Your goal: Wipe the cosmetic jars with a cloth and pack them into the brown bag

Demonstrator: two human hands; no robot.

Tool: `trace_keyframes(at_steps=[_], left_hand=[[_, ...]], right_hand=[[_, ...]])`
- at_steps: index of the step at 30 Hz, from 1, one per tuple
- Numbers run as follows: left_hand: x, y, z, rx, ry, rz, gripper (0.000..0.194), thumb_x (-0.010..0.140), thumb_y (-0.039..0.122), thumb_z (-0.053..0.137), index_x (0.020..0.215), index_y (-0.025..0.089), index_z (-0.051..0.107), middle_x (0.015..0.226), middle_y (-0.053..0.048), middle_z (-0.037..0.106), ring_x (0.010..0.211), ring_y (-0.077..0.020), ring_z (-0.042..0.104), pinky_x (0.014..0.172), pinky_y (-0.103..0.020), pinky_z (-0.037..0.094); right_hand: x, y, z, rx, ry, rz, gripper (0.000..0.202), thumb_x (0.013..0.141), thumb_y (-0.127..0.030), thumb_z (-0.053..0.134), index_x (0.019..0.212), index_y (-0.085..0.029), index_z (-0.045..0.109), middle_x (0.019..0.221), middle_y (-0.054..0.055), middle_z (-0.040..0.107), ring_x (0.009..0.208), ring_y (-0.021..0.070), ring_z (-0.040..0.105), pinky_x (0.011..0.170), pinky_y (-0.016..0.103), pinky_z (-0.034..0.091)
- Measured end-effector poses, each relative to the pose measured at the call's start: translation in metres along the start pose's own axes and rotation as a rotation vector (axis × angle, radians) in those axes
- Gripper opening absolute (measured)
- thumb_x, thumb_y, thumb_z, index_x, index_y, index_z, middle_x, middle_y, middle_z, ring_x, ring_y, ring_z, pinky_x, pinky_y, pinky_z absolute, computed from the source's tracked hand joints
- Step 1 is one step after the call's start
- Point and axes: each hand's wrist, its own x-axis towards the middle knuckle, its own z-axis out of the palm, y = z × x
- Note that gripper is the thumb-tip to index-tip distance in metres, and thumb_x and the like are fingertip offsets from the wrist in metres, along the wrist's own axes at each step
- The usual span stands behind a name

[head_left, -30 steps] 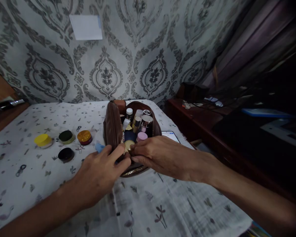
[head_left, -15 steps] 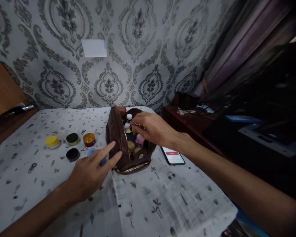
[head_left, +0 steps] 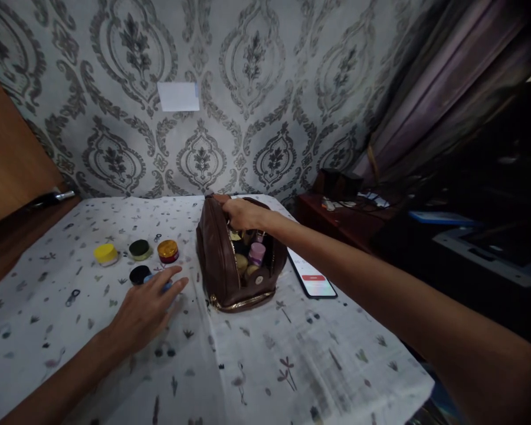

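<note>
A brown zip pouch [head_left: 219,260] stands unzipped on the cloth, with a pink-capped jar [head_left: 257,252] and other small containers inside. My right hand [head_left: 243,213] reaches into its far end, fingers curled downward. The fingertips are hidden, so what they touch cannot be seen. To the left of the pouch, my left hand [head_left: 148,304] hovers with fingers stretched and apart. Partly covered by those fingers is a blue item [head_left: 163,286]. Close by are a black-lidded jar [head_left: 140,274], a yellow jar [head_left: 106,254], a dark green-lidded jar [head_left: 139,249] and an amber-lidded jar [head_left: 167,251].
A lit phone [head_left: 316,280] lies right of the pouch on the patterned white tablecloth [head_left: 230,366]. Behind rises a patterned wall with a white paper [head_left: 179,97]. Cables and small items rest on a dark red surface [head_left: 323,219] at the right.
My right hand has moved to the far left part of the pouch opening, deeper inside. My left hand has drawn away from the pouch's side, leftward and down. The view has shifted slightly.
</note>
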Motion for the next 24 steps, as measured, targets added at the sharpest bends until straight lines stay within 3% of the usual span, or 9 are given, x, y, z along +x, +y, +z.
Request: trace_keyframes(at_steps=[7,10,14,17,19,21,24], left_hand=[[-0.02,-0.006,0.01,-0.094,-0.029,-0.049,0.032,0.096,0.012,0.039,0.121,0.019,0.056,0.126,-0.015,0.062,0.096,-0.0193,0.069,0.06,-0.022,0.052],[-0.022,-0.018,0.01,-0.154,0.026,-0.098,0.032,0.094,0.016,0.042,0.123,0.021,0.057,0.126,-0.014,0.061,0.1,-0.0222,0.067,0.061,-0.024,0.052],[-0.016,-0.052,0.01,-0.274,0.115,-0.37,0.032,0.091,0.021,0.045,0.12,0.022,0.06,0.124,-0.011,0.059,0.104,-0.0244,0.063,0.078,-0.034,0.056],[-0.012,-0.078,0.015,-0.385,0.211,-0.565,0.03,0.09,0.027,0.046,0.114,0.018,0.061,0.111,-0.01,0.059,0.104,-0.0248,0.061,0.091,-0.039,0.053],[-0.009,-0.088,0.02,-0.436,0.251,-0.644,0.029,0.09,0.03,0.046,0.11,0.017,0.062,0.106,-0.009,0.058,0.102,-0.0246,0.061,0.092,-0.04,0.052],[-0.003,-0.091,0.025,-0.458,0.264,-0.664,0.028,0.091,0.032,0.047,0.109,0.017,0.062,0.107,-0.009,0.058,0.104,-0.0247,0.06,0.094,-0.04,0.051],[0.014,-0.087,0.034,-0.472,0.22,-0.58,0.032,0.095,0.035,0.046,0.118,0.017,0.059,0.117,-0.011,0.055,0.11,-0.0242,0.058,0.098,-0.039,0.049]], right_hand=[[0.01,0.008,0.011,-0.022,0.043,0.093,0.035,0.082,-0.007,0.056,0.113,-0.009,0.072,0.114,0.017,0.074,0.104,0.0241,0.069,0.083,0.026,0.049],[0.011,0.011,0.014,-0.027,0.052,0.096,0.032,0.082,-0.009,0.058,0.11,-0.012,0.074,0.107,0.014,0.075,0.099,0.0244,0.07,0.08,0.026,0.049],[-0.003,0.005,0.01,-0.078,0.148,0.113,0.031,0.085,-0.008,0.056,0.109,-0.016,0.075,0.102,0.012,0.076,0.096,0.0245,0.07,0.078,0.027,0.049],[-0.028,-0.01,0.006,-0.105,0.385,0.145,0.036,0.089,-0.008,0.049,0.116,-0.015,0.071,0.094,0.013,0.076,0.091,0.0265,0.07,0.075,0.032,0.05],[-0.046,-0.027,0.009,-0.044,0.608,0.065,0.03,0.093,-0.013,0.049,0.112,-0.013,0.071,0.097,0.014,0.075,0.093,0.0278,0.07,0.077,0.034,0.051],[-0.061,-0.051,0.02,0.102,0.743,-0.105,0.027,0.095,-0.017,0.05,0.111,-0.014,0.071,0.102,0.013,0.075,0.094,0.0255,0.069,0.08,0.035,0.053],[-0.069,-0.093,0.055,0.331,0.662,-0.32,0.027,0.098,-0.015,0.046,0.108,-0.016,0.071,0.099,0.01,0.075,0.089,0.0204,0.069,0.078,0.031,0.054]])
